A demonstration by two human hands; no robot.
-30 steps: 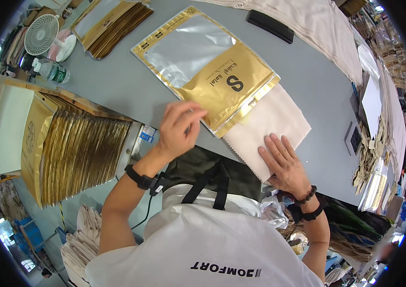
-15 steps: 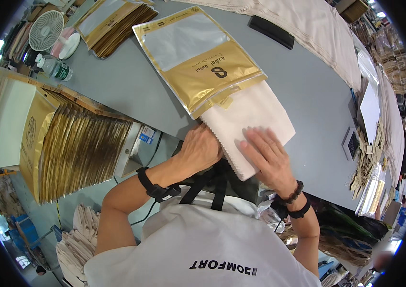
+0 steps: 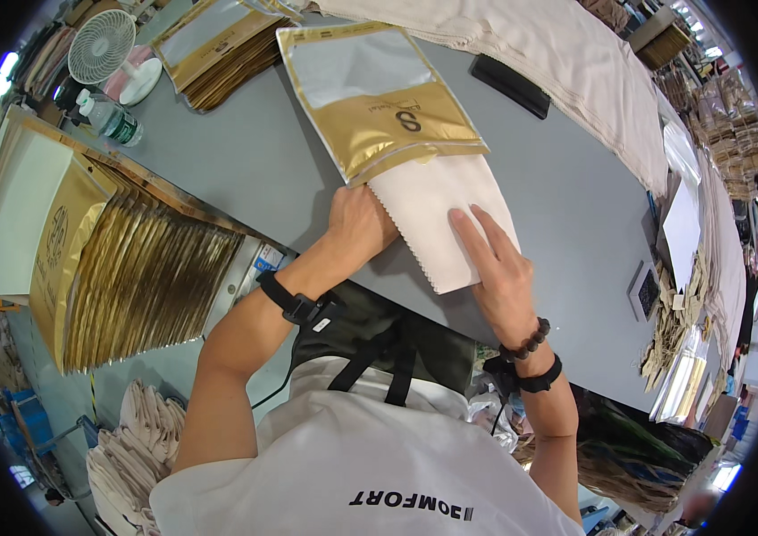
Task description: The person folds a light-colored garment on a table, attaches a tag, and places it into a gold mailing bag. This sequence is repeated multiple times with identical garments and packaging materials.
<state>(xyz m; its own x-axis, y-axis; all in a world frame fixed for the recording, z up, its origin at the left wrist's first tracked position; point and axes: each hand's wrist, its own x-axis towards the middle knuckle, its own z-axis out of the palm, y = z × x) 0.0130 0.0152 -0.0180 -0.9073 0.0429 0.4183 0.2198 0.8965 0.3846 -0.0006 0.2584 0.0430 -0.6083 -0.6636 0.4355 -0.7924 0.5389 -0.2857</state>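
A gold pouch with a clear silver-grey window [image 3: 370, 98] lies angled on the grey table. A folded cream cloth with a serrated edge [image 3: 441, 214] reaches out of the pouch's near end, partly inside it. My left hand [image 3: 359, 223] grips the cloth's left edge just below the pouch, its fingertips tucked out of sight. My right hand [image 3: 497, 272] lies on the cloth's right part, fingers extended along the top.
A stack of gold pouches [image 3: 227, 54], a fan [image 3: 102, 45] and a water bottle [image 3: 111, 121] stand upper left. A box of pouches [image 3: 138, 268] is left. Long cream fabric [image 3: 557, 62] and a black bar [image 3: 508, 85] lie beyond; papers [image 3: 678, 241] are right.
The pouch and cloth have moved away from me, up the table. My left hand went from above the pouch's near corner to the cloth's edge; my right hand moved up with the cloth.
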